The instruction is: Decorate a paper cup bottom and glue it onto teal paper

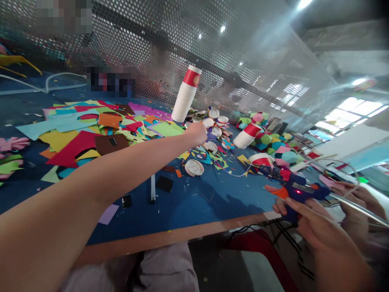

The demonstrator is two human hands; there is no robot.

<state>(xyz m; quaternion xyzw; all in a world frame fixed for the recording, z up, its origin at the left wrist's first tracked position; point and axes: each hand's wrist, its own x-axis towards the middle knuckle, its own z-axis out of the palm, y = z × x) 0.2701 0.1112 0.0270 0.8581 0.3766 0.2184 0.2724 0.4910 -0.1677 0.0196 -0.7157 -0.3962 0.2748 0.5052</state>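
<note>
My left hand (197, 134) is stretched far across the table, over a cluster of small round white pieces like cut paper-cup bottoms. Its fingers point away from me and are hidden behind the back of the hand, so any hold is out of sight. One such white round piece (194, 167) lies nearer to me, with lines on its face. At the right, my right hand (319, 227) is closed around a blue glue gun (299, 188) with an orange trigger and a lit red light. A clear glue stick (358, 207) sticks out of its back, and the nozzle points left over the table.
Coloured paper scraps (75, 142) cover the table's left side. A tall stack of paper cups (184, 97) leans behind my left hand; a shorter cup stack (246, 136) tilts to its right. Another person's hand (361, 198) is beside the glue gun. A red-edged stool (267, 251) stands below.
</note>
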